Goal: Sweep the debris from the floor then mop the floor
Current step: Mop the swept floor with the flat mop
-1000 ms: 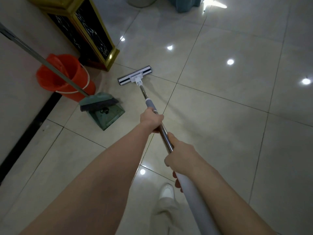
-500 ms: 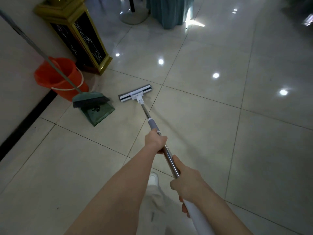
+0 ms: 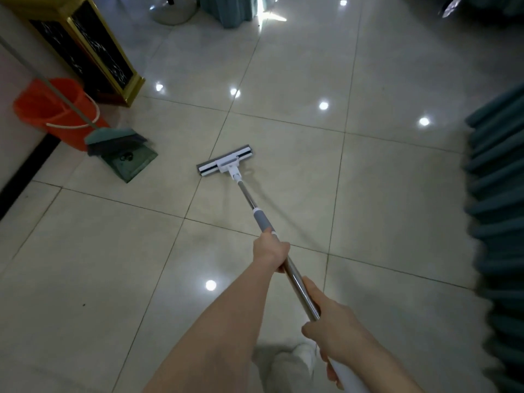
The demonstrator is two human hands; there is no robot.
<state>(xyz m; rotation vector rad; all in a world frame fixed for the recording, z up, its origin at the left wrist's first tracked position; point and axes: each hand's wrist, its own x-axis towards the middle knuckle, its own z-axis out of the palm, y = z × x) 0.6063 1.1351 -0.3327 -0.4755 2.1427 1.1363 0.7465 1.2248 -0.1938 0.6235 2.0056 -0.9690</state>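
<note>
Mop (image 3: 225, 163) on floor (image 3: 283, 80); debris (image 3: 126, 158) in dustpan (image 3: 130, 163).

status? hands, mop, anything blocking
Left hand and right hand both gripping mop handle. Mop head flat on tile. Broom, dustpan and orange bucket parked left, clear of mop. Curtain close on right.

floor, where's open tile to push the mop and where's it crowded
Open: tiles ahead and right of the mop head, up to the teal curtain. Crowded: left wall, where the orange bucket, broom, dustpan and gold-trimmed stand cluster.
</note>
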